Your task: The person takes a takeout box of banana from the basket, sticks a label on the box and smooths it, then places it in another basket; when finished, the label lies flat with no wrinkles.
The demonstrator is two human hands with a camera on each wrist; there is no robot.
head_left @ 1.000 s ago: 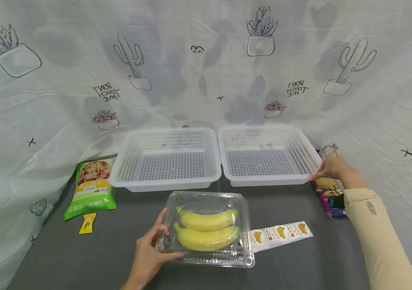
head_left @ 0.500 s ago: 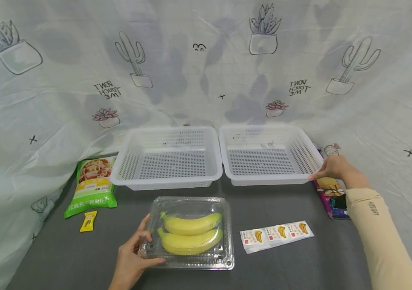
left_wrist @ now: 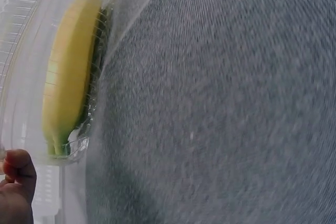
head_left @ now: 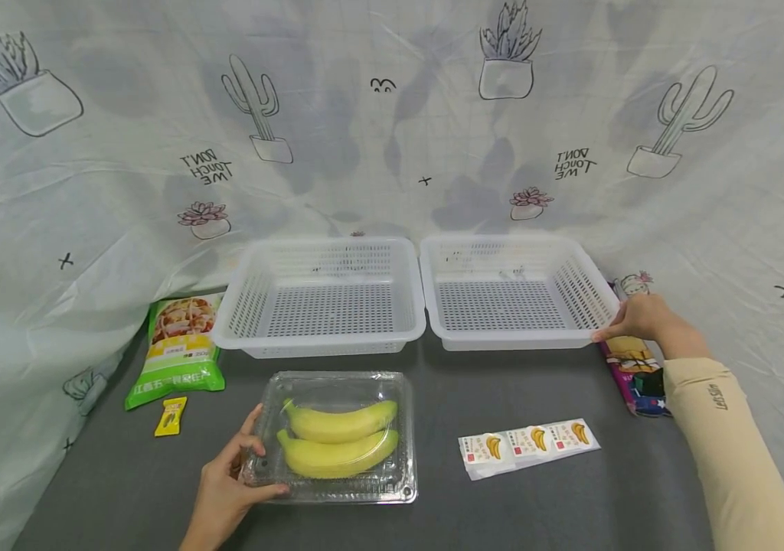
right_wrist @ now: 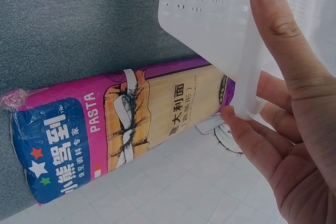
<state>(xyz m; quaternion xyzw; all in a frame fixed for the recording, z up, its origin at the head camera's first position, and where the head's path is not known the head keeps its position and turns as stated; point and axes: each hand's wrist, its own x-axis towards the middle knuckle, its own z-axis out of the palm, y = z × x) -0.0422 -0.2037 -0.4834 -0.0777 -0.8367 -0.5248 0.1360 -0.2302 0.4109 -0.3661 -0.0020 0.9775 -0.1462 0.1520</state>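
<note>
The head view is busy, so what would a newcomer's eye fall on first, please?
Probably two yellow bananas in the clear box up front, which the left hand grips. Behind it stand two white baskets, side by side; the right hand grips the right basket by its corner.

Right sleeve (head_left: 733, 459): pale beige, long, close-fitting, lightly creased, terminating at a plain cuff (head_left: 687, 369). Marking: small dark lettering (head_left: 718, 396), which I read as "Let'sSlim", located just behind the cuff. Right hand (head_left: 643, 317): bare beyond the cuff. Left hand (head_left: 225, 480): bare, wrist included.
</note>
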